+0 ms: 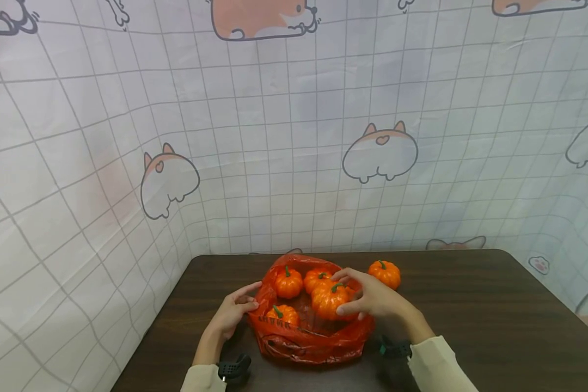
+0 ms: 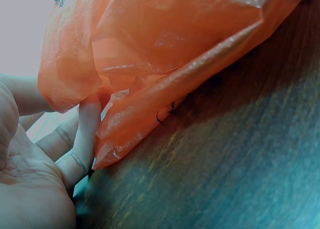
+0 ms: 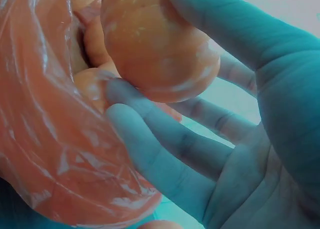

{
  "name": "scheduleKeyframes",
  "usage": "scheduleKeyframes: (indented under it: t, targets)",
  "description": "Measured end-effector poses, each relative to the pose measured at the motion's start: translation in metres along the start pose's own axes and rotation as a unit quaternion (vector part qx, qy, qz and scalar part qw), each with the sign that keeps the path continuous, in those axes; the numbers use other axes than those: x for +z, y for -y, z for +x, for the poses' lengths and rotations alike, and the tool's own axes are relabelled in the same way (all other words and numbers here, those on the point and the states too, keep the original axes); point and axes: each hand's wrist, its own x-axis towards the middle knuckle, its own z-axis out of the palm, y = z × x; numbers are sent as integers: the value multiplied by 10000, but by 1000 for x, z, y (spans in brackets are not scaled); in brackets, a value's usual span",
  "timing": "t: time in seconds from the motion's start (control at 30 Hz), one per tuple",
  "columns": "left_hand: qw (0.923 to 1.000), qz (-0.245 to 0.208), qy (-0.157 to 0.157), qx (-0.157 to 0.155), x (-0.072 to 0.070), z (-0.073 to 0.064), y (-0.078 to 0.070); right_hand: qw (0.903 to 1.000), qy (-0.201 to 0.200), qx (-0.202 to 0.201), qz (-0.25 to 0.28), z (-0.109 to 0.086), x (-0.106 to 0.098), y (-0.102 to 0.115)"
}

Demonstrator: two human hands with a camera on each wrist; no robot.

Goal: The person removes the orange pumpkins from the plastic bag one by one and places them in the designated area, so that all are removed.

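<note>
A crinkled red plastic bag [image 1: 313,348] stands with its mouth spread wide, dark lettering along its near rim. Small orange toy pumpkins with green stems lie inside: one at the back left [image 1: 288,283], one at the back [image 1: 316,279] and one near the front left [image 1: 284,314]. Thumb and fingertips of my right hand [image 1: 377,296] grip another pumpkin [image 1: 329,301] over the right part of the opening; the right wrist view shows this pumpkin [image 3: 160,49] close to the bag's side. At the bag's left edge, my left hand [image 1: 229,313] pinches the plastic [image 2: 120,134].
One more pumpkin [image 1: 384,274] sits on the dark wood table [image 1: 485,316], behind my right hand. A pale grid-patterned cloth [image 1: 294,207] with cartoon dogs hangs behind the table and along its left side. Dark straps [image 1: 234,368] circle both wrists.
</note>
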Motion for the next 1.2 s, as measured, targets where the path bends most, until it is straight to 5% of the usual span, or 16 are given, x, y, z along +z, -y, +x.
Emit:
scheduleKeyframes:
  t: [1.2]
  targets:
    - [10000,7,-36,51,1,-2,0,9960,-701,361,429,-9,-24,-9]
